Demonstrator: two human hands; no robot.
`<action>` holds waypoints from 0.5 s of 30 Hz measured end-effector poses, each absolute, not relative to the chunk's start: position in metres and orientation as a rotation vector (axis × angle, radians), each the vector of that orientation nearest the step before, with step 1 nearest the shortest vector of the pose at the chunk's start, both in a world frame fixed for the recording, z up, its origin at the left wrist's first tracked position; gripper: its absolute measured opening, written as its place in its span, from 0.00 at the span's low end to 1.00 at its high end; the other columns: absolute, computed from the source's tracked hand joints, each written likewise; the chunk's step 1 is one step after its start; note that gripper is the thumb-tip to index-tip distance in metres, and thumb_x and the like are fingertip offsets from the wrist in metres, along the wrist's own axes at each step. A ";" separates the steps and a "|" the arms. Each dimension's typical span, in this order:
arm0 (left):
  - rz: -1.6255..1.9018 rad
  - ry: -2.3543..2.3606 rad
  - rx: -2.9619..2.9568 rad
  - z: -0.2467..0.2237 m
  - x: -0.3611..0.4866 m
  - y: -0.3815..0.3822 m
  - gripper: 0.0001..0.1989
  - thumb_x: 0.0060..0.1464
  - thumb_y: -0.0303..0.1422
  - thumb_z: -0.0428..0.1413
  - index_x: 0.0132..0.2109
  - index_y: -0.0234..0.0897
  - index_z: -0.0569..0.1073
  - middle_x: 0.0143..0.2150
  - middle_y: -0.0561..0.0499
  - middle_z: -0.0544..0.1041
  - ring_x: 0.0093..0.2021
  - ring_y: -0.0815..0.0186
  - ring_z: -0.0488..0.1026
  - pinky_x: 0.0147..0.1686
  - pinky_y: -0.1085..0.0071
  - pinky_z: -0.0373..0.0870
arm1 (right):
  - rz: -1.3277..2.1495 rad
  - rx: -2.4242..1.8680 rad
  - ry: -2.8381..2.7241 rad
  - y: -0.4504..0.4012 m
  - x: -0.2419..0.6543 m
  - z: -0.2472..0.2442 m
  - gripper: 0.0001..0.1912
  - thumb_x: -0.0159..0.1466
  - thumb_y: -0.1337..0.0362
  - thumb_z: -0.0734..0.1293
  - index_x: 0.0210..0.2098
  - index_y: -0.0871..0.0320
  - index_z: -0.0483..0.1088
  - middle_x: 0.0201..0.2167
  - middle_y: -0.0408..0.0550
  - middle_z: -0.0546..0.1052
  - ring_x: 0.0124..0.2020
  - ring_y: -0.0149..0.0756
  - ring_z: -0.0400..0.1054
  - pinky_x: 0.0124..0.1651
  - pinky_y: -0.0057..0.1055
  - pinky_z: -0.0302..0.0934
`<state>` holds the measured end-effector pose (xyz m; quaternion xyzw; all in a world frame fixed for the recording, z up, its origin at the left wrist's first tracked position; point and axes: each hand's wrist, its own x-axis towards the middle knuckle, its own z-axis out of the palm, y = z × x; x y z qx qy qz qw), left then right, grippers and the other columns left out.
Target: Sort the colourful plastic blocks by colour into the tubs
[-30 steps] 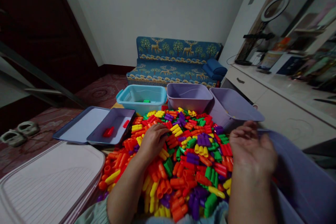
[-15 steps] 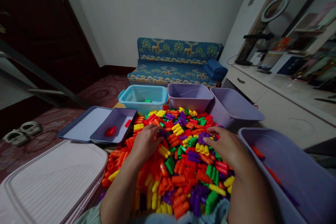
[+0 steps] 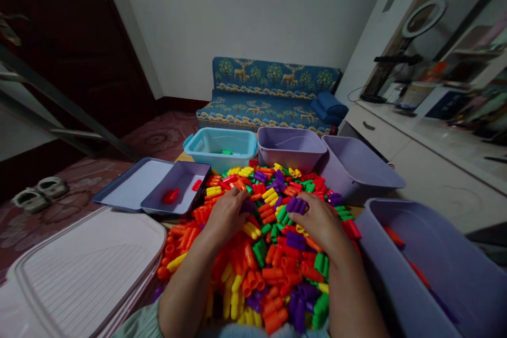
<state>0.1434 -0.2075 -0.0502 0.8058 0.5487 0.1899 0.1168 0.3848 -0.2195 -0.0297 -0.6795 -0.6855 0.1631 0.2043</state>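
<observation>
A big heap of plastic building pieces [image 3: 273,274], shaped like joined tubes in red, orange, yellow, green and purple, spreads in front of me. My right hand [image 3: 319,216] is closed on a purple tube-shaped piece [image 3: 297,205], thumb at its near side, just over the heap. On the left of the heap, my left hand [image 3: 227,214] has its fingers curled around another purple piece [image 3: 247,205], which is partly hidden by the fingers. Yellow pieces [image 3: 251,229] lie just below the left hand.
Behind the heap stand a light blue bin [image 3: 219,158] holding a green piece and a purple bin [image 3: 291,156]. More purple bins [image 3: 340,179] [image 3: 370,232] line the right. A shallow tray [image 3: 182,203] with red pieces and a pale lid [image 3: 95,264] lie left.
My right hand has moved left and closed on the purple piece, lifting it slightly. The left hand stays in nearly the same place with its purple piece. The view has shifted a little.
</observation>
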 end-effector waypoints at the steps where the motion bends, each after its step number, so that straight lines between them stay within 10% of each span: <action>1: 0.545 1.612 2.355 -0.051 0.143 -0.207 0.17 0.50 0.26 0.57 0.48 0.34 0.76 0.42 0.43 0.74 0.44 0.57 0.73 0.44 0.65 0.68 | 0.484 -1.856 -1.872 -0.219 0.384 -0.031 0.13 0.54 0.60 0.70 0.39 0.57 0.73 0.35 0.49 0.77 0.35 0.40 0.71 0.36 0.32 0.62; 7: 0.956 1.566 2.069 -0.055 0.146 -0.203 0.08 0.54 0.31 0.57 0.41 0.36 0.79 0.37 0.46 0.76 0.39 0.61 0.73 0.39 0.67 0.68 | 0.792 -1.521 -1.666 -0.218 0.368 -0.037 0.15 0.58 0.59 0.67 0.43 0.57 0.73 0.34 0.47 0.78 0.33 0.37 0.71 0.35 0.32 0.64; 15: 1.142 0.861 1.098 -0.053 0.163 -0.206 0.31 0.44 0.42 0.66 0.54 0.33 0.73 0.40 0.44 0.80 0.31 0.66 0.75 0.32 0.71 0.71 | 1.156 -1.260 -1.480 -0.226 0.329 -0.031 0.25 0.56 0.61 0.69 0.54 0.55 0.67 0.37 0.47 0.78 0.31 0.35 0.73 0.32 0.30 0.67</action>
